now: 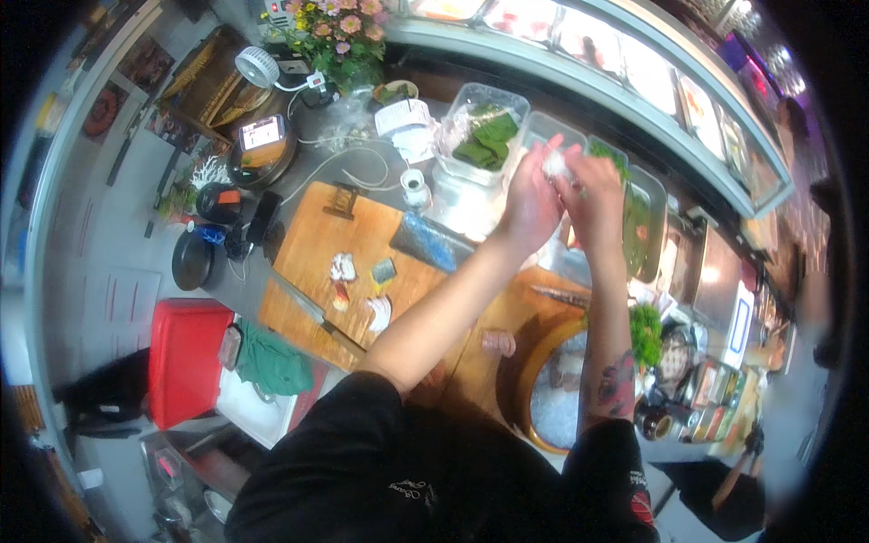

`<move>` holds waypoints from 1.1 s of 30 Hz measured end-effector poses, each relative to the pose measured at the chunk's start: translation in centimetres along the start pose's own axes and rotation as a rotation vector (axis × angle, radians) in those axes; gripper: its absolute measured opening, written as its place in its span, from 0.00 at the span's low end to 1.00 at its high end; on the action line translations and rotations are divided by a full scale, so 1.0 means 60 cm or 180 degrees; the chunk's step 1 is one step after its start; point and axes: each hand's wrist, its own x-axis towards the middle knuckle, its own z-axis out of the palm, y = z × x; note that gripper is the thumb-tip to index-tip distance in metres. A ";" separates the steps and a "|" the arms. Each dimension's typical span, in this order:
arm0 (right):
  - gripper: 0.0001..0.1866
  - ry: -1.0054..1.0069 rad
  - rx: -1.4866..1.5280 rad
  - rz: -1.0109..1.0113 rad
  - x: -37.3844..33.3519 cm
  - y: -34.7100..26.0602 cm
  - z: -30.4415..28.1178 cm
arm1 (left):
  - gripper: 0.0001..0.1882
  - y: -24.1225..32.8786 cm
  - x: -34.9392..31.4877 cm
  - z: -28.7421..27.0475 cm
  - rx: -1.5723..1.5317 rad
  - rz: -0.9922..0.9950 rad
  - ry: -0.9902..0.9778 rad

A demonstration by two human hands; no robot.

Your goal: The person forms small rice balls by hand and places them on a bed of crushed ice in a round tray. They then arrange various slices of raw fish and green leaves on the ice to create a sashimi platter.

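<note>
My left hand (532, 206) is cupped, palm up, beyond the cutting board, with a small white clump (555, 166) that looks like rice in it. Over the clump, my right hand (593, 192) presses with bent fingers, so both hands hold it and the fingers partly hide it. On the wooden cutting board (303, 237) left of my left forearm lie a knife (319, 317) and several small food pieces (342, 267), white with dark red edges. A pinkish block of food (498, 342) rests on the board between my forearms.
Left of the hands stands a clear container with green leaves (486, 143); to their right is a metal tray (644, 213). A round wooden tub (522, 398) sits under my right forearm. A glass display case (579, 54) runs along the back. A red-lidded cooler (186, 362) stands lower left.
</note>
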 end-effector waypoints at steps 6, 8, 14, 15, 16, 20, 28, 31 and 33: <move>0.32 0.0147 -0.0850 -0.0249 -0.048 -0.044 -0.161 | 0.14 -0.062 -0.058 0.103 0.0578 0.0565 0.0054; 0.34 0.0001 -0.0817 -0.0507 -0.081 -0.037 -0.217 | 0.17 -0.106 -0.096 0.128 0.0825 0.0988 -0.0219; 0.25 -0.0088 0.0432 0.0232 -0.298 -0.068 -0.306 | 0.25 -0.277 -0.283 0.179 0.1976 0.1032 0.0178; 0.24 -0.0123 0.0564 0.0305 -0.343 -0.070 -0.317 | 0.25 -0.305 -0.313 0.170 0.2164 0.1172 -0.0032; 0.23 -0.0034 0.0534 0.0596 -0.390 -0.074 -0.319 | 0.32 -0.321 -0.342 0.155 0.2439 0.0738 -0.0128; 0.18 -0.0217 0.0875 0.1626 -0.565 -0.071 -0.312 | 0.35 -0.363 -0.431 0.075 0.4081 0.0178 -0.0895; 0.19 -0.0802 -0.0155 0.1700 -0.682 -0.031 -0.250 | 0.28 -0.269 -0.475 -0.049 0.7057 0.0173 -0.1601; 0.21 -0.0569 -0.0375 0.1621 -0.673 -0.045 -0.256 | 0.23 -0.278 -0.461 -0.070 0.7113 0.0122 -0.1840; 0.21 -0.0615 -0.0233 0.1664 -0.670 -0.052 -0.258 | 0.20 -0.282 -0.455 -0.079 0.7080 0.0104 -0.1799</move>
